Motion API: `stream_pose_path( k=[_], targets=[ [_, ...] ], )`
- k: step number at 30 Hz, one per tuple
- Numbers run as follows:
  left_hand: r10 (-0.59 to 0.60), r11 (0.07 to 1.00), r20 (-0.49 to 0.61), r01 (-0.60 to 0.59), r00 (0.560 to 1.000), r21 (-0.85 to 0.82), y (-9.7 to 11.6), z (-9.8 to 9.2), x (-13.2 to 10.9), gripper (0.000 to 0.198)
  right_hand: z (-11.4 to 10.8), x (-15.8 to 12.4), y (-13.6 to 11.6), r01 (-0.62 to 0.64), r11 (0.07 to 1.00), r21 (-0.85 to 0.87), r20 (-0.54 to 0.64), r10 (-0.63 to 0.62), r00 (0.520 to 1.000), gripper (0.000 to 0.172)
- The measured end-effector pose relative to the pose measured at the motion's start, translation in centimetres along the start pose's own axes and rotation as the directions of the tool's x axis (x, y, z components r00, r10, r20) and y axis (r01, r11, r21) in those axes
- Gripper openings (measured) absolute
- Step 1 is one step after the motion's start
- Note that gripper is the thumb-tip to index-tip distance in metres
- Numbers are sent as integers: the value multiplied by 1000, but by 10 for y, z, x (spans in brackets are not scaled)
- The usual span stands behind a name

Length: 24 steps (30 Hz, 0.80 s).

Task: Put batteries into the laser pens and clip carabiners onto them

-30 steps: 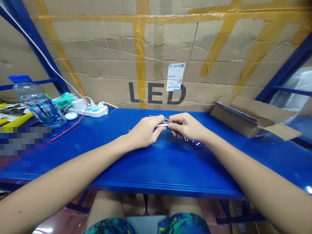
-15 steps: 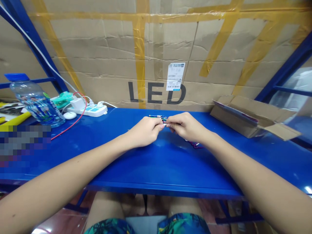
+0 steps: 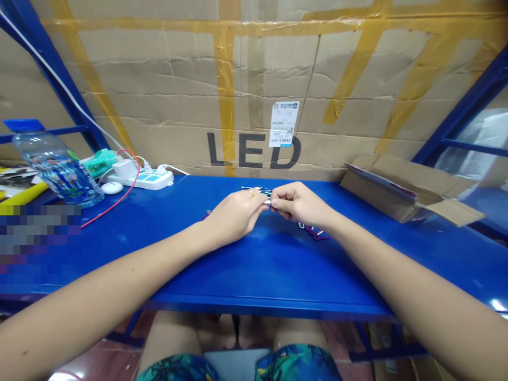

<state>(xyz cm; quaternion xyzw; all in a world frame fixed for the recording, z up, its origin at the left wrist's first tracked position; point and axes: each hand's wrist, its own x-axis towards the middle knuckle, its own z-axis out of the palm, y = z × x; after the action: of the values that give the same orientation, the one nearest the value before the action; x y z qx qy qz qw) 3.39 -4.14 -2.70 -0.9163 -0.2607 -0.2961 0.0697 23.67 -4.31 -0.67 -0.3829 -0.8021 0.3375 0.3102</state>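
Between my two hands, over the blue table, is a small silvery piece (image 3: 268, 201), mostly hidden by fingers. My left hand (image 3: 238, 214) is closed around one side of it, the fingers together and the thumb below. The fingertips of my right hand (image 3: 296, 202) pinch its other side. Just behind the hands lie slim shiny blue and green metallic sticks (image 3: 252, 188), partly covered. Purple and silver hook-shaped pieces, like small carabiners (image 3: 317, 233), rest beneath my right wrist. Beside my left wrist shows the end of another purple piece (image 3: 207, 214).
An open cardboard box (image 3: 397, 188) stands at right on the blue table (image 3: 254, 275). At left are a water bottle (image 3: 59, 166), a white power strip (image 3: 153, 180), a red cable (image 3: 119, 205) and a yellow-handled tool (image 3: 27, 194). Behind rises a large taped carton (image 3: 174, 106).
The fingers of my left hand have straightened and turned over the small piece, its thumb shifting lower. My right hand stays pinched in nearly the same place. The view has shifted slightly.
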Motion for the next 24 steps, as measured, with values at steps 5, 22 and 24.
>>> stream_pose_path(
  k=[5, 22, 24],
  targets=[
    [-139, 989, 61, 142, 988, -31, 4, 0, 7, 31, -2, 0, 0, 150, 949, -277, -61, -173, 983, 23],
    [-52, 998, 39, 53, 998, -28, -1, -3, 4, 25, -1, -1, 0, 43, 993, -107, -42, -47, 998, 23],
    [-42, 998, 27, 43, 999, -37, -1, -3, 3, 22, 0, -1, -1, 21, 998, -52, -19, -22, 1000, 22]
  ],
)
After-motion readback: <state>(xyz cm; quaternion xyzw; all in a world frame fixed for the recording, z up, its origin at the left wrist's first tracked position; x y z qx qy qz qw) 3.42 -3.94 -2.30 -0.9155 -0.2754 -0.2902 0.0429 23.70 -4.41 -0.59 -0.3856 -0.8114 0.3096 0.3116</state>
